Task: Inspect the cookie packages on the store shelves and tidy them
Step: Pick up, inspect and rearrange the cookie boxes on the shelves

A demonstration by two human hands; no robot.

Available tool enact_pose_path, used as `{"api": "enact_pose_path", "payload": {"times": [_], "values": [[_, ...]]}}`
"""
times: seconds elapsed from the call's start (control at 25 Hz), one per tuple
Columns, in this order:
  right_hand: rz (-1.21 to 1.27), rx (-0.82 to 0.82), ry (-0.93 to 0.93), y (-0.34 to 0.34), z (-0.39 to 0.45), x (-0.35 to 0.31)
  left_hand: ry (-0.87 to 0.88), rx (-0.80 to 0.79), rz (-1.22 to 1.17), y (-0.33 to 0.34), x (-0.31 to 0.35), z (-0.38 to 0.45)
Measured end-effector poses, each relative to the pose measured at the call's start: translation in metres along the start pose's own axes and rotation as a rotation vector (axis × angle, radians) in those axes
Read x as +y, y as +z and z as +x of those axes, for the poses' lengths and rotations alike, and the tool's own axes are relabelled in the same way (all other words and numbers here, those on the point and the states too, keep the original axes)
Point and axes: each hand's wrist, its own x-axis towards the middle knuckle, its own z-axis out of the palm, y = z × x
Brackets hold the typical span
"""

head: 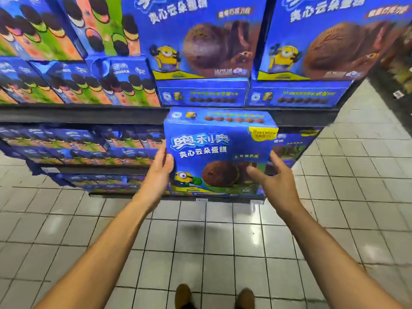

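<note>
While the blue cake box (pixel 219 150) is held in front of the lower shelf (pixel 133 113), left hand (pixel 159 172) and right hand (pixel 275 181) clasp its side edges; likely light, stiff cardboard, crushable, so grip the sides.

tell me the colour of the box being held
Mostly blue box, with brown cakes and a yellow character printed; head view.

Both arms reach forward, left hand (pixel 161 168) and right hand (pixel 275 178) raised, palms facing inward.
</note>
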Motion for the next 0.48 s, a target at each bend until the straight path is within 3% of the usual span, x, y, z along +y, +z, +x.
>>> {"api": "enact_pose_path", "payload": {"times": [0.24, 0.48], "values": [[-0.027, 0.041, 0.058, 0.034, -0.012, 0.066, -0.087, -0.076, -0.045, -0.008, -0.083, 0.013], [-0.052, 0.087, 0.103, 0.05, -0.001, 0.101, -0.101, -0.081, -0.059, -0.005, -0.127, 0.033]]}}
